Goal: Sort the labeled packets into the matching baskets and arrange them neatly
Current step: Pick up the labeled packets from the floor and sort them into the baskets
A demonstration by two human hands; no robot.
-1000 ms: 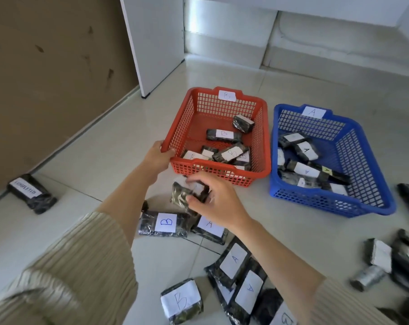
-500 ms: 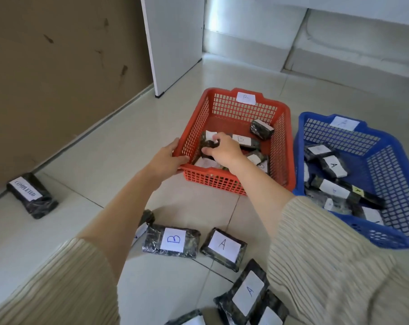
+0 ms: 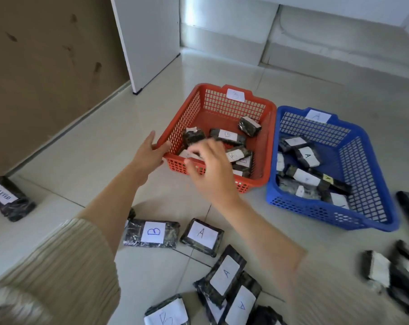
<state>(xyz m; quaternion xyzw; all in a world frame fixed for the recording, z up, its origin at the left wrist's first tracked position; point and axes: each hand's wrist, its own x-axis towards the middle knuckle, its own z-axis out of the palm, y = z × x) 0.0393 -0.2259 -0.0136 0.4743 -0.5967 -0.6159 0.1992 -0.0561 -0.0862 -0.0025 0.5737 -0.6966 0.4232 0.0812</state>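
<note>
Inside the red basket, by its left wall, lies the just-released packet. The right hand has withdrawn, loose and empty, and the left hand rests flat at its corner. One more sorted.

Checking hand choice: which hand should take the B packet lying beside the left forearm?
Right. The right hand hovers, apparently empty, at the near rim of the red basket; the left hand rests on its corner.

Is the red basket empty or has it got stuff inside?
Not empty. Several dark packets lie inside the red basket; one label reads B.
</note>
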